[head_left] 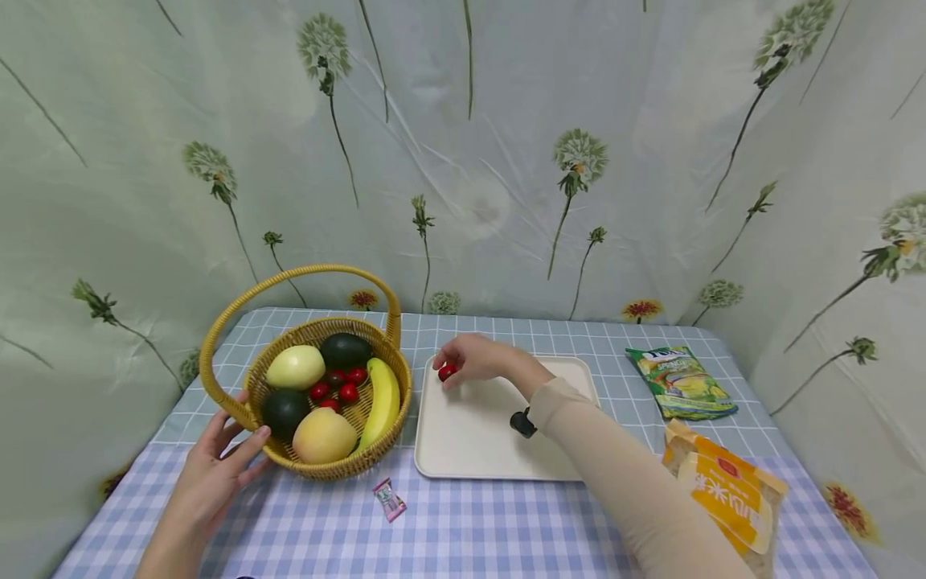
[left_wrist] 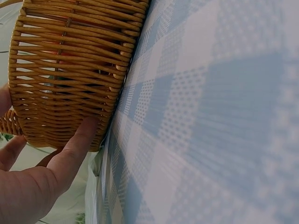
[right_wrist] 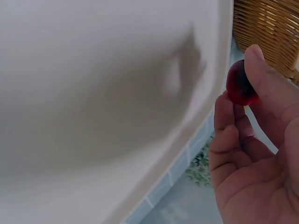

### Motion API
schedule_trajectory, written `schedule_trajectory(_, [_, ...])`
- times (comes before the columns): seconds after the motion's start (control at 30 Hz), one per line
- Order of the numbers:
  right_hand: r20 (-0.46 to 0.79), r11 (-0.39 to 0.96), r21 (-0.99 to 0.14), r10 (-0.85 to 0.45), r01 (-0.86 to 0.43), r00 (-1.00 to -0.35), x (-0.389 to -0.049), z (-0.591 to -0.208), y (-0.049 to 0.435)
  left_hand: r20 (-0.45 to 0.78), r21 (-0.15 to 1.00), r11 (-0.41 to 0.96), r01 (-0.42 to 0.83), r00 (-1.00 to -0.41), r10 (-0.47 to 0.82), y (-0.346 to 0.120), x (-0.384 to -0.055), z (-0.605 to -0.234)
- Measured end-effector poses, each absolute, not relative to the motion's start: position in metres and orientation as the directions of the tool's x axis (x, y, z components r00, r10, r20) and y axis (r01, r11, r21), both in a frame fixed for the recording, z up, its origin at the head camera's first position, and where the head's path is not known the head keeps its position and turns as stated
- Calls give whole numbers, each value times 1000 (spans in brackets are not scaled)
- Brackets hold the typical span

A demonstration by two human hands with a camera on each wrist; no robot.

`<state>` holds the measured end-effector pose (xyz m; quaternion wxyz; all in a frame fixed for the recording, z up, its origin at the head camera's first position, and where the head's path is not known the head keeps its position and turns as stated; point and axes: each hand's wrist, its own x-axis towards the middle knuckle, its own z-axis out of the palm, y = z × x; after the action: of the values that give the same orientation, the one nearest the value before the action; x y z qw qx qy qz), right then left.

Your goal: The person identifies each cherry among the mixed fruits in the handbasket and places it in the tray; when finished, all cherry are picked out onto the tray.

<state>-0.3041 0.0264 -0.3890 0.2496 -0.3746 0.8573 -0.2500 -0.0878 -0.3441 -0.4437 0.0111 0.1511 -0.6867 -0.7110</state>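
Note:
A small, shiny red cherry tomato is pinched between the thumb and fingers of my right hand. In the head view this hand is over the far left corner of a white rectangular tray. My left hand holds the side of a yellow woven basket at the foot of its handle. Seen from the left wrist, one finger presses the basket's outer wall. Inside the basket lie a banana, a peach, a pale green fruit, two dark green fruits and several red cherry tomatoes.
A small pink wrapped sweet lies in front of the basket. On the right are a green snack packet and, nearer, an orange and clear bag, partly behind the right sleeve. A dandelion-patterned curtain hangs behind the table.

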Motion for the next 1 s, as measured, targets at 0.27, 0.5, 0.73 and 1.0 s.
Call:
schedule_trajectory(0.27, [-220, 616, -621, -730, -484, -646, -303, -407, 27, -182, 983, -64, -172, -960, -212, -344, -90, -443])
schedule_trajectory(0.5, [-200, 593, -639, -743, -490, -639, -299, -414, 20, -161, 987, -59, -152, -965, -207, -347, -88, -446])
schedule_trajectory(0.73, [-192, 591, -626, -749, -509, -634, -296, -417, 13, -145, 989, -58, -136, -968, -206, -348, -88, -447])
schedule_trajectory(1.0, [-189, 605, -602, -742, -522, -643, -294, -420, 8, -159, 987, -53, -151, -964, -214, -346, -87, -447])
